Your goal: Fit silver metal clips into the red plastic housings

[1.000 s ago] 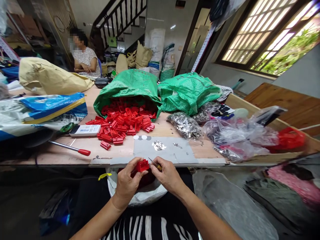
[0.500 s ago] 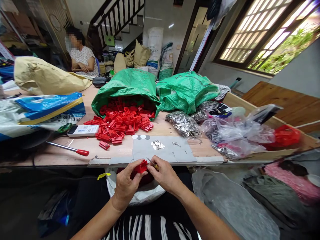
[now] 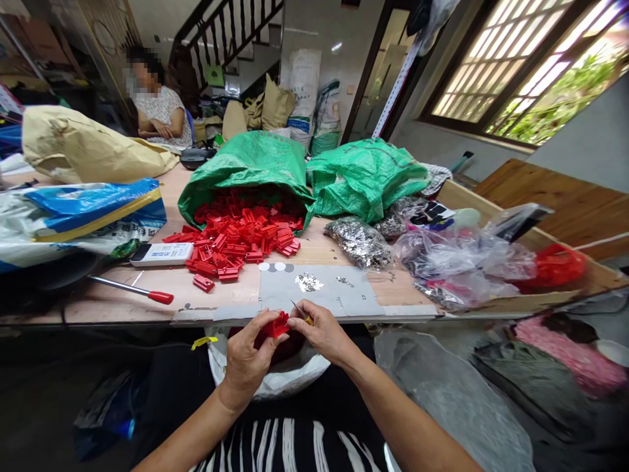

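My left hand (image 3: 248, 357) is closed around a small red plastic part (image 3: 278, 325), held just below the table's front edge. My right hand (image 3: 322, 331) pinches a thin tool with a yellow handle (image 3: 301, 313) and touches its metal tip to the part. Under both hands sits a white bag (image 3: 289, 377) with red parts in it. On the table ahead, a pile of red plastic parts (image 3: 240, 239) spills out of a green sack (image 3: 250, 167). A small heap of shiny metal pieces (image 3: 309, 282) lies on a grey sheet (image 3: 319, 292).
A red-handled screwdriver (image 3: 132, 290) and a white remote (image 3: 160, 254) lie at the left. A second green sack (image 3: 366, 177), clear bags of metal bits (image 3: 361, 242) and plastic bags (image 3: 466, 262) crowd the right. Another person (image 3: 157, 108) sits at the far end.
Both hands have stayed together on the red part, shifting slightly upward toward the table edge; the tool tip has moved a little against the part.
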The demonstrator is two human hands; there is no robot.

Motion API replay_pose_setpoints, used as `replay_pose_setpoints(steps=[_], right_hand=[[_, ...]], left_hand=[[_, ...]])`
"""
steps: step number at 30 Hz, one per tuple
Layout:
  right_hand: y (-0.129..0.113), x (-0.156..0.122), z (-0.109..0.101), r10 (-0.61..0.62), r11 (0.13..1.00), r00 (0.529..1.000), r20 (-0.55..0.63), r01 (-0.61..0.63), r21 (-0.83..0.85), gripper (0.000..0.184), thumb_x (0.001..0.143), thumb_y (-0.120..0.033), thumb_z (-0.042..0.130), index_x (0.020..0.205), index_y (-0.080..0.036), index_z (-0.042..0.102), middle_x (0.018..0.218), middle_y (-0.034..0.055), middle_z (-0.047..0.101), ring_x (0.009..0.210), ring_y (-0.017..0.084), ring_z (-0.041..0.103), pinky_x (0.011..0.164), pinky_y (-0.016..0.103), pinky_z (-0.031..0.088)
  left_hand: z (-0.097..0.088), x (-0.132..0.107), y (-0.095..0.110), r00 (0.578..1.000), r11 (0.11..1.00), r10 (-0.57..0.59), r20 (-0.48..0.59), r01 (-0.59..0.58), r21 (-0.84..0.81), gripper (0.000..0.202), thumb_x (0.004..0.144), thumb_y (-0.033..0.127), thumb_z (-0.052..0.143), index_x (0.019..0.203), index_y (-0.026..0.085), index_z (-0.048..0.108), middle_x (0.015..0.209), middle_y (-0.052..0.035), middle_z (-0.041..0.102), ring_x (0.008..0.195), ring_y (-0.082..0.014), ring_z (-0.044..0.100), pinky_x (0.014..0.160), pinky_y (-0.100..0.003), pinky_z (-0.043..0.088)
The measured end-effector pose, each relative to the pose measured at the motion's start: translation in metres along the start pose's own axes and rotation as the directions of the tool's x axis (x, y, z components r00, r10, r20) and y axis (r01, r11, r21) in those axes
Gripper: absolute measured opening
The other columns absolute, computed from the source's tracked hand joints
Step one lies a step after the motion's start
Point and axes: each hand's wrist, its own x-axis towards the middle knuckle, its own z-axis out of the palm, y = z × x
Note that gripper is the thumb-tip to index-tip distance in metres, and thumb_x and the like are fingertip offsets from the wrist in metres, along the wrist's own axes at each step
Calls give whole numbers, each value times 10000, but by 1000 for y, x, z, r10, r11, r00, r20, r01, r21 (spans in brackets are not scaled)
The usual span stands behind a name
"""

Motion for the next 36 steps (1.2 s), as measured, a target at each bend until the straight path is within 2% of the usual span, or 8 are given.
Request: replay_pose_setpoints(steps=[10, 17, 21, 29, 36], right_hand=[[4, 2, 10, 43, 999, 999, -22, -43, 5, 167, 793, -300, 571, 720, -191, 468, 644, -58, 441, 620, 100, 378, 574, 215, 309], [8, -2, 9, 86, 973, 994, 74, -100, 208, 213, 773, -361, 607, 791, -186, 488, 678, -52, 441, 620, 96, 369, 560, 216, 304], [13, -5, 8, 92, 931, 985, 148, -138, 338, 270, 764, -387, 637, 851, -185, 481, 696, -56, 437, 596, 82, 345, 540, 211, 285], [8, -10, 3, 130, 887, 965, 228, -216, 408, 327, 726, -390, 686, 889, -179, 496, 691, -63, 448, 562, 66, 329, 513, 203, 260], [2, -15, 2, 165, 835, 944, 286, -288, 469, 325, 676, -327, 704, 872, -176, 493, 641, -78, 460, 540, 57, 340, 502, 192, 252]], left_hand=[[3, -1, 3, 996, 991, -90, 24, 92, -96, 313, 777, 235, 677, 1084, 232, 615, 1026, -28, 721, 919, -173, 687, 831, -269, 544], [0, -4, 2, 992, 982, -110, 65, 118, -145, 293, 767, 237, 683, 1056, 234, 635, 991, -24, 730, 894, -171, 692, 804, -253, 546], [-1, -4, 3, 979, 965, -163, 118, 183, -188, 286, 765, 247, 683, 1048, 235, 642, 982, -24, 726, 875, -171, 689, 784, -256, 547], [-1, -5, 3, 940, 889, -249, 234, 317, -330, 285, 756, 248, 686, 1038, 227, 648, 993, -39, 721, 893, -188, 684, 799, -276, 548], [1, -7, 11, 915, 797, -321, 244, 400, -452, 270, 724, 248, 708, 988, 202, 673, 986, -60, 726, 894, -205, 690, 812, -281, 553]])
